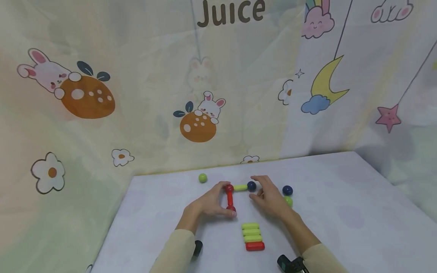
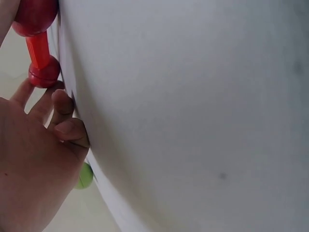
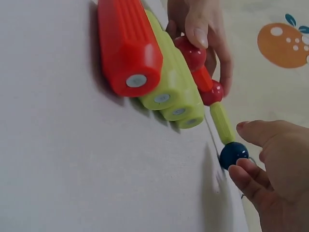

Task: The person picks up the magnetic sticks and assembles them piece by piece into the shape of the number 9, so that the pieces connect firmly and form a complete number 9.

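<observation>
My left hand (image 1: 211,201) holds a red rod (image 1: 230,198) lengthwise, the thumb at the near red ball (image 3: 192,54) and a finger at the far red ball (image 1: 229,188). From that far ball a yellow-green rod (image 1: 240,187) runs right to a dark blue ball (image 1: 252,185). Around this blue ball my right hand (image 1: 270,197) is spread, thumb and fingers apart. In the right wrist view its fingertips (image 3: 238,170) overlap the ball's edge, while the upper digit stands off it.
Several yellow-green rods (image 1: 251,232) and a red rod (image 1: 255,246) lie in a row nearer me, pale discs on their ends. A loose green ball (image 1: 203,178) sits back left. Beside my right hand are another dark blue ball (image 1: 287,190) and a green ball (image 1: 288,201).
</observation>
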### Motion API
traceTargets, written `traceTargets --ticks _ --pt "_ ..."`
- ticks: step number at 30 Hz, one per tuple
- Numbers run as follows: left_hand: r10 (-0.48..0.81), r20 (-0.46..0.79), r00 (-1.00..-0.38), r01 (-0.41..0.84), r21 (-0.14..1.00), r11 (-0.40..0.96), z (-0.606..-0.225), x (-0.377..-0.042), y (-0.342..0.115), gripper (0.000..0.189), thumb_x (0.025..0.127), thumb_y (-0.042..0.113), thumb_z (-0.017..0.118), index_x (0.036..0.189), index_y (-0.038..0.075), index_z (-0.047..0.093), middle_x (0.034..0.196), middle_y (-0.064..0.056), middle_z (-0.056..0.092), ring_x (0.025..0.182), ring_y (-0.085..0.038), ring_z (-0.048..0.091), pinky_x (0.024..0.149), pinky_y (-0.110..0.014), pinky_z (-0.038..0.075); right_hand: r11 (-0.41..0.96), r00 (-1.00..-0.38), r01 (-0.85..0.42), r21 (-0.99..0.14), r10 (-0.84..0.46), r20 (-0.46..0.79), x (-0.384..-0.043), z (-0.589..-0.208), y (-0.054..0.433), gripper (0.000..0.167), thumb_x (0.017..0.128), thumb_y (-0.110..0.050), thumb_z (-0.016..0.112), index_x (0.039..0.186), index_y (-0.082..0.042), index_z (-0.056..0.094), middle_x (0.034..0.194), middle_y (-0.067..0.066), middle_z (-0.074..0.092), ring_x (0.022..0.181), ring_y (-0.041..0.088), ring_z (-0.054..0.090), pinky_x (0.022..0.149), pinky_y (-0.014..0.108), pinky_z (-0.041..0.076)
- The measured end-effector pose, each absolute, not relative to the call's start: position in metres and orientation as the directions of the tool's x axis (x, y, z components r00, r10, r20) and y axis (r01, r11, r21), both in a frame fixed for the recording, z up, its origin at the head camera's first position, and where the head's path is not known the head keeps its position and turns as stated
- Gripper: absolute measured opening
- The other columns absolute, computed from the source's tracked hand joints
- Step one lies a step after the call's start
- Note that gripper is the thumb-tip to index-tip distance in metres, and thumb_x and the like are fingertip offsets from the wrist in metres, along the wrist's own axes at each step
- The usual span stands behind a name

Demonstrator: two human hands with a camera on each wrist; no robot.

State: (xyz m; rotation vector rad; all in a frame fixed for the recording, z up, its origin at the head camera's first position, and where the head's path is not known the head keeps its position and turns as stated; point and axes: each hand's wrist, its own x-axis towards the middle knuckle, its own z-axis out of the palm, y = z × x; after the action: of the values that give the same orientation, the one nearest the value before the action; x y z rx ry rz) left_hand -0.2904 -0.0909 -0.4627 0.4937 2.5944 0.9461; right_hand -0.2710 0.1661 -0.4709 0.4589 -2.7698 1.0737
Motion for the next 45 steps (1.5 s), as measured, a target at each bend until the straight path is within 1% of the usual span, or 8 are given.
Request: traceTargets --ticks 6,12,18,25,35,38,42,45 --pt "0.428 -0.187 -0.884 0.204 0.669 0.715 -0.458 -0.29 -0.094 0.104 0.069 0.057 0.089 0.154 0.033 0.034 0.156 0.0 0.042 0.146 -0.023 0.038 0.113 -0.057 0.041 0.663 -0.908 -0.413 -0.625 -0.35 0.23 -0.255 -0.463 0.165 0.048 0.09 -0.014 0.08 0.133 -0.011 0.06 0.118 0.004 0.065 0.081 0.008 0.055 0.072 0.021 0.053" --pt "0.441 -0.181 -0.879 0.216 0.674 0.706 -0.462 -0.291 -0.092 0.103 0.07 0.057 0.089 0.154 0.033 0.034 0.156 0.0 0.042 0.147 -0.024 0.037 0.114 -0.058 0.039 0.625 -0.883 -0.433 -0.65 -0.439 0.166 -0.242 -0.467 0.172 0.034 0.092 -0.022 0.078 0.122 -0.015 0.065 0.109 -0.003 0.066 0.08 0.006 0.054 0.072 0.021 0.051" --pt "0.422 -0.201 -0.884 0.189 0.672 0.716 -0.464 -0.289 -0.09 0.105 0.069 0.058 0.089 0.154 0.035 0.033 0.158 0.002 0.04 0.148 -0.023 0.035 0.115 -0.057 0.038 0.567 -0.843 -0.452 -0.688 -0.525 0.121 -0.233 -0.471 0.18 0.028 0.093 -0.032 0.077 0.116 -0.019 0.068 0.097 -0.007 0.063 0.078 0.007 0.056 0.071 0.022 0.049" --pt "0.422 -0.2 -0.884 0.187 0.677 0.712 -0.463 -0.287 -0.09 0.104 0.07 0.057 0.089 0.154 0.035 0.033 0.158 0.001 0.04 0.148 -0.024 0.036 0.113 -0.058 0.04 0.527 -0.806 -0.469 -0.709 -0.583 0.1 -0.227 -0.471 0.183 0.019 0.093 -0.032 0.076 0.11 -0.023 0.071 0.1 -0.011 0.066 0.086 0.011 0.058 0.076 0.025 0.05" --pt "0.427 -0.191 -0.884 0.191 0.687 0.701 -0.457 -0.287 -0.094 0.104 0.07 0.055 0.09 0.155 0.035 0.032 0.159 -0.001 0.04 0.148 -0.025 0.035 0.114 -0.059 0.039 0.548 -0.774 -0.458 -0.7 -0.633 0.01 -0.233 -0.463 0.187 0.019 0.095 -0.033 0.074 0.112 -0.027 0.073 0.107 -0.016 0.069 0.096 0.007 0.06 0.088 0.027 0.053" --pt "0.43 -0.192 -0.882 0.191 0.69 0.698 -0.458 -0.289 -0.094 0.104 0.07 0.056 0.089 0.154 0.037 0.032 0.159 0.0 0.039 0.149 -0.024 0.034 0.115 -0.057 0.038 0.554 -0.777 -0.465 -0.69 -0.629 0.018 -0.235 -0.461 0.189 0.016 0.094 -0.024 0.074 0.11 -0.026 0.075 0.106 -0.016 0.07 0.096 0.006 0.061 0.088 0.027 0.054" --pt "0.443 -0.194 -0.875 0.2 0.689 0.696 -0.461 -0.291 -0.093 0.103 0.071 0.056 0.089 0.155 0.036 0.031 0.16 0.001 0.038 0.15 -0.024 0.032 0.117 -0.056 0.036 0.569 -0.792 -0.463 -0.68 -0.61 0.029 -0.235 -0.462 0.191 0.023 0.091 -0.011 0.072 0.109 -0.025 0.075 0.105 -0.015 0.069 0.093 0.006 0.06 0.085 0.026 0.052" --pt "0.446 -0.199 -0.873 0.197 0.692 0.694 -0.461 -0.29 -0.093 0.104 0.071 0.055 0.089 0.155 0.034 0.031 0.16 -0.001 0.037 0.151 -0.025 0.032 0.118 -0.056 0.034 0.574 -0.8 -0.454 -0.682 -0.599 0.029 -0.235 -0.465 0.191 0.024 0.09 -0.011 0.073 0.11 -0.024 0.073 0.105 -0.015 0.068 0.092 0.006 0.058 0.083 0.025 0.051"
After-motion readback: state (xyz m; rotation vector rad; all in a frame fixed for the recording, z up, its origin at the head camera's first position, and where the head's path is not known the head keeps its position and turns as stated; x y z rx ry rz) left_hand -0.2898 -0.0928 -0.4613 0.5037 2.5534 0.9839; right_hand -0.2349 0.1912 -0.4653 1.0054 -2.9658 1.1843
